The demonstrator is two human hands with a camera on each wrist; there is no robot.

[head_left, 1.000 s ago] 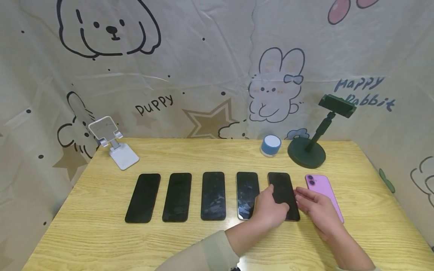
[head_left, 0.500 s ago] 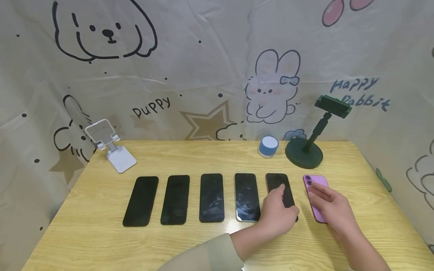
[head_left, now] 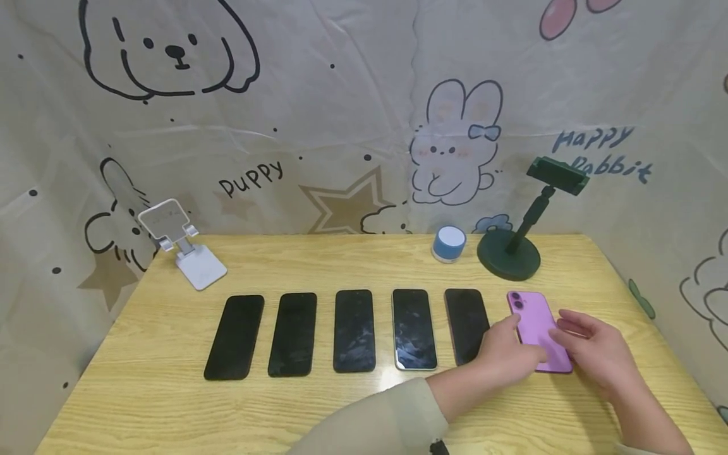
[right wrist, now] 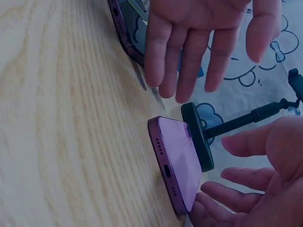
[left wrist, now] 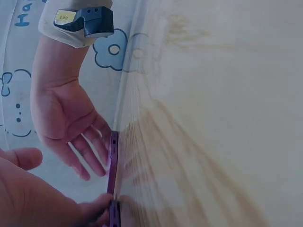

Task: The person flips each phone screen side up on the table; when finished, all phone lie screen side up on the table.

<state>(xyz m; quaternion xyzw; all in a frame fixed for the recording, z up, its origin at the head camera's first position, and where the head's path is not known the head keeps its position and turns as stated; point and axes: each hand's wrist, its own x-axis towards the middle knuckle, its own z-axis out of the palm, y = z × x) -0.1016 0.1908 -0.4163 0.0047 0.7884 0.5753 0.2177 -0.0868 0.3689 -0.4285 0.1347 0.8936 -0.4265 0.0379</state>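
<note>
A pink phone (head_left: 537, 319) lies back side up at the right end of a row of phones, its two camera lenses at the top left. My left hand (head_left: 506, 354) is at its left edge, with the thumb over its lower part and the fingers extended. At the phone's right edge is my right hand (head_left: 603, 351), fingers loosely extended. In the right wrist view both hands are unfolded around the pink phone (right wrist: 177, 161), which stays flat on the table. The nearest black phone (head_left: 466, 322) is partly hidden by my left hand.
Several black-screened phones, among them a silver-edged phone (head_left: 414, 328), lie face up to the left. Behind them stand a white phone stand (head_left: 199, 265), a blue and white cylinder (head_left: 448, 244) and a green stand (head_left: 509, 256). A printed cloth (head_left: 341, 114) hangs behind the wooden table (head_left: 256, 417).
My left hand has moved right from the nearest black phone to the pink phone. My right hand has crossed over the pink phone to its right edge. The pink phone now lies slightly more upright.
</note>
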